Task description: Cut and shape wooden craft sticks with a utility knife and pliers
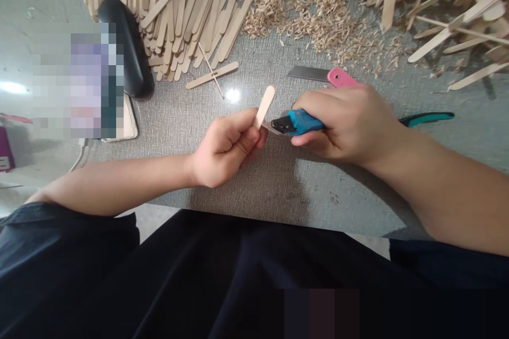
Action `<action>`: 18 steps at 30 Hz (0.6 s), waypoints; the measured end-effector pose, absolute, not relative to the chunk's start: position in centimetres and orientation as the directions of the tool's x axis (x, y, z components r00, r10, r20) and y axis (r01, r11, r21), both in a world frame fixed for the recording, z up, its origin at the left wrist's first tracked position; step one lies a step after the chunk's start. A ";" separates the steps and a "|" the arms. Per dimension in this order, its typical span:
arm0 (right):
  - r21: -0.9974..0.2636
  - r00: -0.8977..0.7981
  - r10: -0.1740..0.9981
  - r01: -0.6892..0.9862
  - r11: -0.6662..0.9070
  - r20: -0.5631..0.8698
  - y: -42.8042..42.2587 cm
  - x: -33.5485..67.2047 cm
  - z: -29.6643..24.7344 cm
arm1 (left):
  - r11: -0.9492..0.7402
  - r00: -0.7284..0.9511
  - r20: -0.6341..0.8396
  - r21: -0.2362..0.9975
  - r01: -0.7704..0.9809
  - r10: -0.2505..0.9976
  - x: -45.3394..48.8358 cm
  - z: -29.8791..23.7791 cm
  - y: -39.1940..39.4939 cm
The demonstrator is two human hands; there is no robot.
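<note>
You wear a loose, near-black top (222, 275) with a faint navy cast and soft folds, its wide left sleeve (75, 243) and dark right sleeve (445, 270) ending above bare forearms (151, 181), left hand (225, 151) and right hand (352, 122) ungloved.

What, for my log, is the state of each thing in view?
Left hand: closed on held stick
Right hand: closed around blue cutter
Held stick: tilted
Blue cutter: blade out
Pink knife: blade exposed
Teal handle: partly hidden
Shavings: loose, heaped
Left stick pile: overlapping
Right stick pile: jumbled
</note>
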State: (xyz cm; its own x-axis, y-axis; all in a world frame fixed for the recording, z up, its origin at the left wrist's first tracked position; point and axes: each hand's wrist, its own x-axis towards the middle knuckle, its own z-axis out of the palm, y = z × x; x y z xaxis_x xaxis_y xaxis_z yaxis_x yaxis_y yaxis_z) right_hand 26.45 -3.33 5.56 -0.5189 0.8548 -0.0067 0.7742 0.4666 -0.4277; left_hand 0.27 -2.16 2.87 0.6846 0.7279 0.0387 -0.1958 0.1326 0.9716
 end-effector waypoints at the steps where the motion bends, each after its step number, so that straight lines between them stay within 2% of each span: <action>1: -0.425 -0.523 0.852 0.771 0.475 0.002 -3.4 26.4 5.5 | 0.098 0.681 0.055 0.978 -0.184 0.730 0.2 2.6 -2.2; 7: -0.368 -0.514 0.857 0.792 0.487 0.028 -3.6 26.6 5.1 | -0.027 0.649 0.087 0.994 -0.102 0.756 0.2 2.4 -2.3; 14: -0.397 -0.502 0.864 0.802 0.446 -0.043 -4.0 26.8 5.1 | -0.059 0.604 0.067 0.998 -0.034 0.794 0.6 3.2 -2.3; 18: -0.415 -0.471 0.882 0.806 0.422 -0.017 -3.9 26.4 5.2 | 0.005 0.603 0.074 0.992 -0.129 0.794 1.0 3.1 -2.2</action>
